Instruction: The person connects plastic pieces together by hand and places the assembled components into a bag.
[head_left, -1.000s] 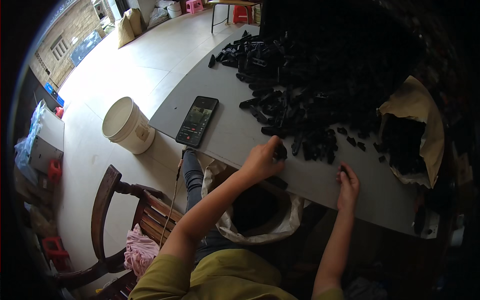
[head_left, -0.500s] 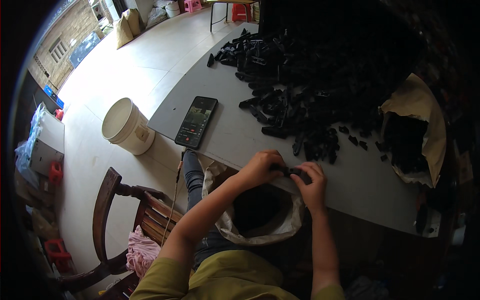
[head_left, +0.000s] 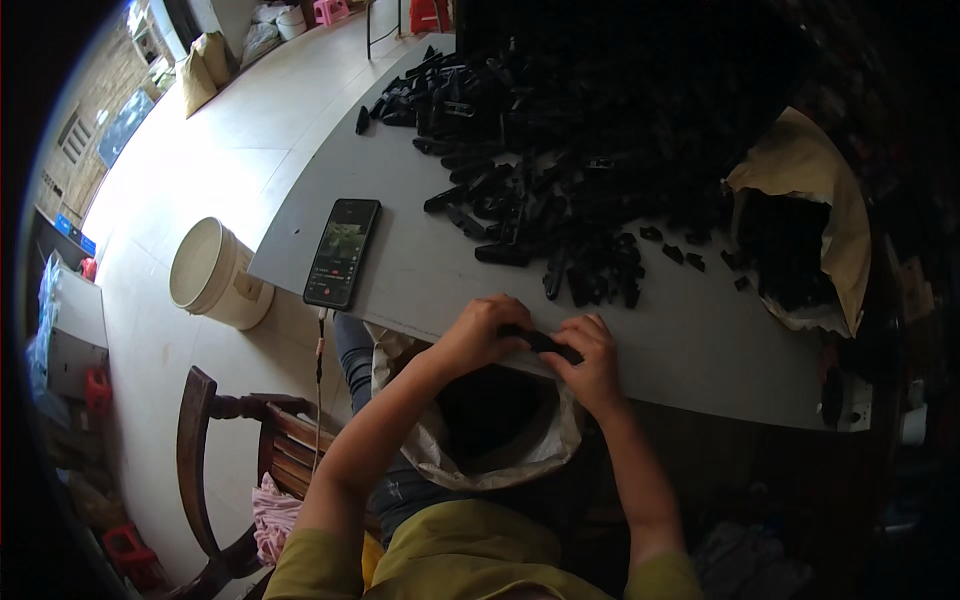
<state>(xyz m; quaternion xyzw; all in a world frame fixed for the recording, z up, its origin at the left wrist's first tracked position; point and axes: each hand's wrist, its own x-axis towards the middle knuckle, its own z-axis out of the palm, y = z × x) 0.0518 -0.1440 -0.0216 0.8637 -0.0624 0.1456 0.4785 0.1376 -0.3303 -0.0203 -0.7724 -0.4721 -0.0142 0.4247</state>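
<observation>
A small, elongated black plastic part is held between both hands, just over the table's near edge. The fingers of my left hand are closed round its left end. My right hand pinches its right end between thumb and fingers. Below the hands, an open pale sack rests at my lap, its inside dark. Farther off on the grey table lies a wide heap of similar black parts, its far side lost in shadow.
A phone with a lit screen and a cable lies on the table's left. At the right, a torn brown paper sack holds dark contents. A white bucket and a wooden chair with pink cloth stand left.
The whole view has shifted, so the table and heap appear farther left. Both hands keep hold of the black part, which now slants down to the right and shows more between them.
</observation>
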